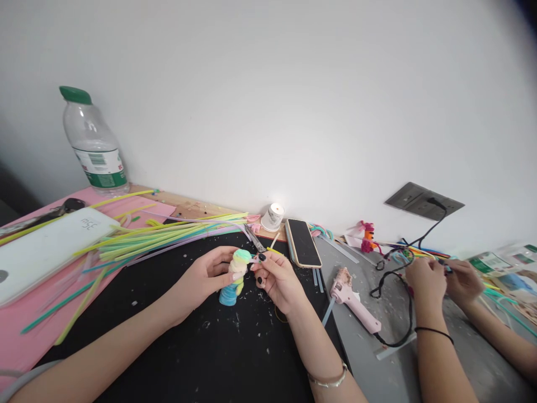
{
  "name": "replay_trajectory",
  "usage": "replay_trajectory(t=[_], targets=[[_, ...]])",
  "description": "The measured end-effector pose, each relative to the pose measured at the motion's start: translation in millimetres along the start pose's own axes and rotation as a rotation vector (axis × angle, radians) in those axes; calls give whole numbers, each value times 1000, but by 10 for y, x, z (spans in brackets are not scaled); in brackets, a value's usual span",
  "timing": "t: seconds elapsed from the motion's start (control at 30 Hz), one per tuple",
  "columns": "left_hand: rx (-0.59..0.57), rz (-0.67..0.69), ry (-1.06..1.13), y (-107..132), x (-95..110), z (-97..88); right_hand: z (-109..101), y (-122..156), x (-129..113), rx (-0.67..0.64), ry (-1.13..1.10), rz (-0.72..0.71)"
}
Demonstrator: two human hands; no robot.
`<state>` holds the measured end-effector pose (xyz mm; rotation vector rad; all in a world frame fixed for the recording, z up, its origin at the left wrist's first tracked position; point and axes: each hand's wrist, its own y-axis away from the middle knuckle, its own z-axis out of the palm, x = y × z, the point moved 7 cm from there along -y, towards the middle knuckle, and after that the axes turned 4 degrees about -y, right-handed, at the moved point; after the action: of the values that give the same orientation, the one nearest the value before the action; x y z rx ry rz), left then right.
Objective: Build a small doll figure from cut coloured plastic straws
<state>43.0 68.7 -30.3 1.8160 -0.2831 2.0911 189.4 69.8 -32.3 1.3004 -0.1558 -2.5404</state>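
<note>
Blue, cream, yellow and mint colouring marked the small figure (pixel 240 264), held upright above the black mat (pixel 188 347). Head view: the left hand (pixel 216 272) grasped the figure, fingers behind and thumb across its front. The right hand (pixel 280 280) had its thumb and index finger drawn together at the figure's upper side, around a small pale piece; could not tell whether that piece was gripped firmly or was joined to the figure.

Containers: 2 bottles and 1 cup. The clear bottle (pixel 100 162), green-capped, stood at far left against the wall; liquid level not readable. The other bottle (pixel 495 264) lay on its side at far right, contents unclear. The white cup (pixel 272 218) stood behind the scissors (pixel 255 240), apparently mouth down, its interior hidden.

Left of the hands, loose fuzzy stems (pixel 168 239) lay bundled. A phone (pixel 304 243) rested right of the cup. Further right: a pink glue gun (pixel 356 307), near a co-worker's hands (pixel 425 280).
</note>
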Motion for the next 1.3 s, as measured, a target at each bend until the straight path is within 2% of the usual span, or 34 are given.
replay_trajectory(t=[0.13, 0.23, 0.33, 0.4, 0.47, 0.57, 0.63, 0.8, 0.97, 1.3], targets=[[45, 21, -50, -21, -19, -53, -15, 5, -35, 21, -7, -31], [133, 62, -244, -40, -37, -152, -13, 7, -45, 25, -16, -41], [311, 265, -636, 25, 144, -239, 13, 8, -15, 18, -9, -21], [367, 447, -833, 117, 316, -194, 38, 12, 22, 15, 6, 1], [280, 574, -938, 184, 416, -71, 68, 20, 62, 8, 25, 25], [71, 629, -1012, 219, 424, 104, 115, 38, 117, -11, 59, 70], [-1, 638, -1032, 219, 403, 158, 139, 51, 138, -22, 75, 94], [-23, 632, -1024, 195, 365, 161, 186, 75, 143, -69, 82, 112], [-19, 625, -951, 213, 357, 162, 217, 84, 113, -114, 71, 63], [8, 562, -857, 225, 390, 141, 187, 70, 76, -80, 172, 6]])
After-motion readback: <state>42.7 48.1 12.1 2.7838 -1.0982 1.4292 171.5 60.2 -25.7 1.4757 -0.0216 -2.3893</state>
